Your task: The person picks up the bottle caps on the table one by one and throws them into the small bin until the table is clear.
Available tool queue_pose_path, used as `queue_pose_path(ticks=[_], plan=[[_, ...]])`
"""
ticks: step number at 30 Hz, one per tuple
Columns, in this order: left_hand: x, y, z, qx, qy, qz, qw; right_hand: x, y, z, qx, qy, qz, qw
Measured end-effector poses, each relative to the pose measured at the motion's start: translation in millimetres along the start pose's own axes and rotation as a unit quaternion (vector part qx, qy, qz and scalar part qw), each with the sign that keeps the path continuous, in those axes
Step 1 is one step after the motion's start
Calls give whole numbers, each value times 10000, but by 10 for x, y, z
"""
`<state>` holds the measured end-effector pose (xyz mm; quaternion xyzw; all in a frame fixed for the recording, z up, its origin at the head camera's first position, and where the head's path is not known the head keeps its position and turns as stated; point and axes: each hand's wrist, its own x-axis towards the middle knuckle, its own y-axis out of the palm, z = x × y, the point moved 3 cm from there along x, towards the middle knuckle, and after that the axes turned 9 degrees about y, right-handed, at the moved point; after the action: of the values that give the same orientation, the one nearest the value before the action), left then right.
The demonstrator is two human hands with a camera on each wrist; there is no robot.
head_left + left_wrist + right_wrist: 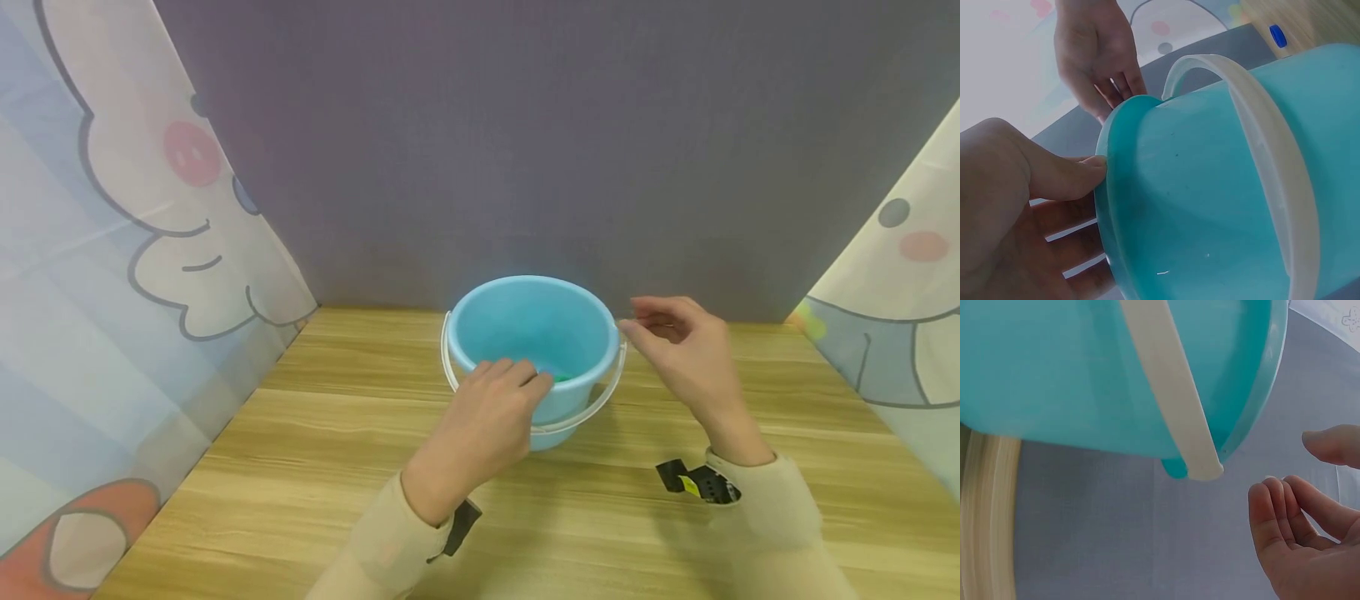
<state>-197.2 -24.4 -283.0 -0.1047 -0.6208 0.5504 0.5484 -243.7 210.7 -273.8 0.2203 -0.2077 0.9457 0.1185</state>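
A light blue plastic bucket stands upright on the wooden table, its white handle hanging down across the near side. My left hand grips the near rim. In the left wrist view its thumb presses the outside of the rim while the other fingers reach inside. Beside the right part of the rim hovers my right hand, fingers bent loosely and holding nothing. The right wrist view shows its thumb apart from the fingers, near the handle's joint. A bit of something green shows inside the bucket.
Behind the bucket rises a dark grey panel. Curtains with cartoon prints flank the table, one at left and one at right. A small blue cap-like thing lies on the wood near the bucket's base.
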Motion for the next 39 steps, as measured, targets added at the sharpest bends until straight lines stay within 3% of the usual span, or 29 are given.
queue_pose_path(ticks=[24, 39], plan=[[0, 8, 12, 10, 26, 6, 10000, 62, -176, -241, -891, 556, 159, 9943], [-8, 16, 23, 42, -14, 90, 9999, 112, -201, -410, -1339, 577, 375, 9886]])
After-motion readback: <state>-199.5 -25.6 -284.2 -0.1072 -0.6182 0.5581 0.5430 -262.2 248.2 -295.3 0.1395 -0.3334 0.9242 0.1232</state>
